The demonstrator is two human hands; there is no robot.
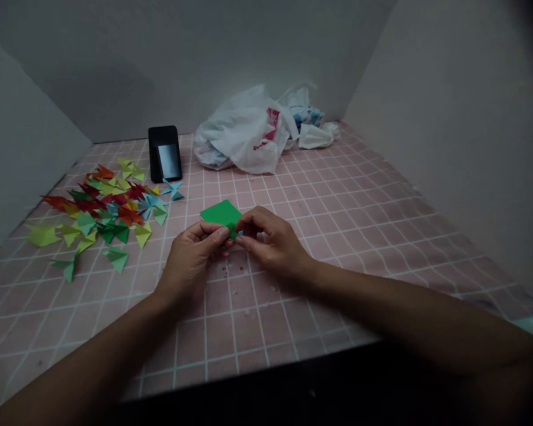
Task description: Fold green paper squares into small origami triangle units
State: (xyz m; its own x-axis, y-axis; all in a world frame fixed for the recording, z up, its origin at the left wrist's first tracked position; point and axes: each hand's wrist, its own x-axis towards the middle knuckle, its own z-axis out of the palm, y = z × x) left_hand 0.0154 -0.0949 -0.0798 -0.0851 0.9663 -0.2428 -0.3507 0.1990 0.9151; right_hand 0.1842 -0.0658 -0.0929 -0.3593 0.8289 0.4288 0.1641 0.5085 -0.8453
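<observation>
Between both hands, close to the middle of the surface, is a small folded piece of green paper (232,229). My left hand (190,251) pinches its left side between thumb and fingers. On the other side, the thumb and forefinger of my right hand (273,239) close on its right edge. Just behind the fingertips shows a flat green paper square (221,212); whether it is joined to the folded piece I cannot tell. A speck of blue peeks out by the right fingertips. To the left lies a spread of folded paper figures (111,231) in red, orange, yellow, green and light blue.
A black phone (164,155) lies at the back left, near the paper figures. Crumpled white plastic bags (244,127) with red print sit against the back wall. Pink checked cloth (337,236) covers the table, with walls behind and at both sides.
</observation>
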